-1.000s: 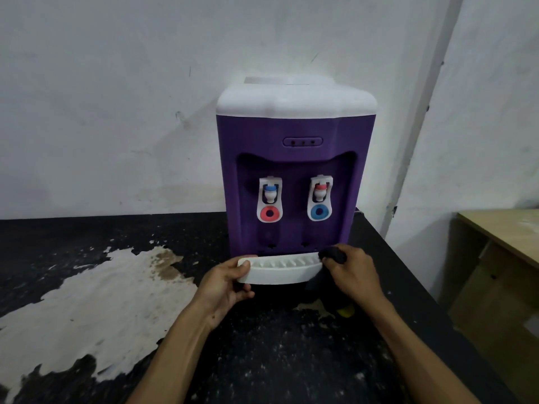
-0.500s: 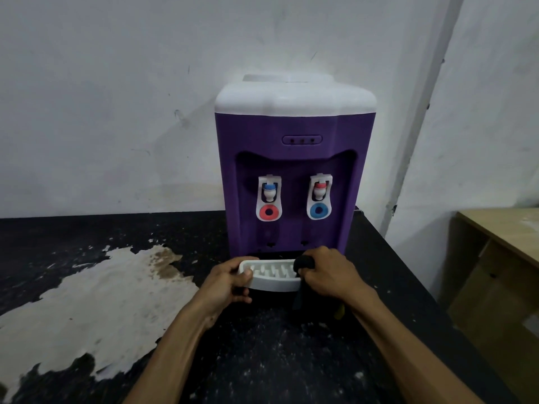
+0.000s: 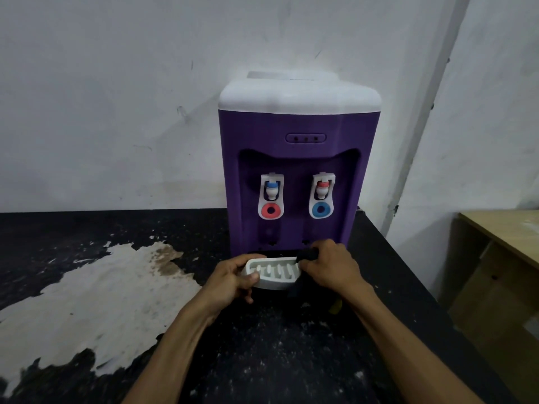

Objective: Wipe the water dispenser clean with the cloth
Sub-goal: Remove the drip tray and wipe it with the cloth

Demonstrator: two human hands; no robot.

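Water dispenser [image 3: 297, 135], purple body with white top, stands centre frame on the black counter [image 3: 262, 360], back to the wall. White drip tray [image 3: 274, 275] sits at its foot, lower centre. Left hand [image 3: 230, 282] grips the tray's left end, thumb on the rim, fingers curled under. Right hand [image 3: 329, 266] is closed round a dark cloth [image 3: 309, 253] and presses it on the tray's right part.

Change: a second ago the cloth was at the tray's far right end; it has now slid toward the middle, so less of the slotted grid shows. Left hand hasn't moved. Looks like a wiping stroke across the tray is under way, with the body and the two taps [image 3: 271, 196] probably still to do.

Small yellow bit [image 3: 335, 307] under the right wrist; can't tell what. Worn pale patch [image 3: 96, 301] lower left, wooden desk [image 3: 510, 228] at right edge.
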